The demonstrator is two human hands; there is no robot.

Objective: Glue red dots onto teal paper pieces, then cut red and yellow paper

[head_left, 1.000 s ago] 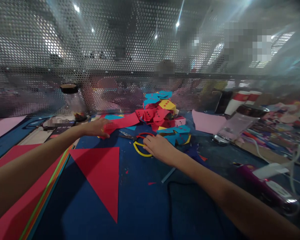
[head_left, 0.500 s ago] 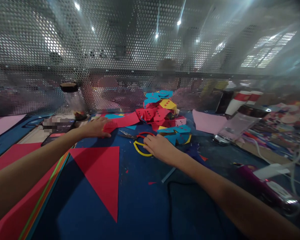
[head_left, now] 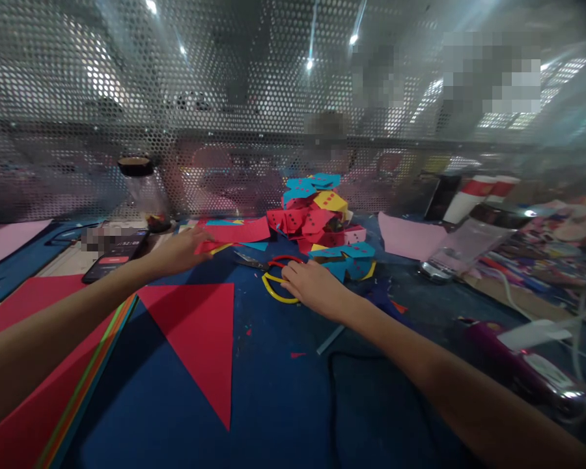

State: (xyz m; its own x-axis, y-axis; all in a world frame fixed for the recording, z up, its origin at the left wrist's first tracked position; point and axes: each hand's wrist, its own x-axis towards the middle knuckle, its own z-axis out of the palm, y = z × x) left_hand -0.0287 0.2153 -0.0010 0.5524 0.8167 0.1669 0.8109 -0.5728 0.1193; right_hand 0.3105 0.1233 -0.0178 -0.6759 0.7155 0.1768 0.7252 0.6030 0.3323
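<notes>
My left hand (head_left: 176, 252) reaches out over the blue table, its fingers resting on the near edge of a red paper sheet (head_left: 237, 231) that lies flat in front of a mesh wall. My right hand (head_left: 312, 284) lies on the table with its fingers curled at the yellow and red handles of a pair of scissors (head_left: 273, 275). The scissor blades point left. Behind them rises a heap of red, blue and yellow dotted paper cut-outs (head_left: 320, 215). A red paper triangle (head_left: 200, 339) lies near me, between my arms.
A stack of coloured paper sheets (head_left: 34, 365) lies at the left edge. A phone (head_left: 114, 251) and a dark-lidded jar (head_left: 144, 192) stand back left. Pink paper (head_left: 407, 238), a clear jar on its side (head_left: 463, 244), cups (head_left: 469, 195) and a purple glue gun (head_left: 517, 368) crowd the right.
My left hand has drawn back slightly from the red sheet, from gripping its edge to fingers resting on it. My right hand stays at the scissor handles.
</notes>
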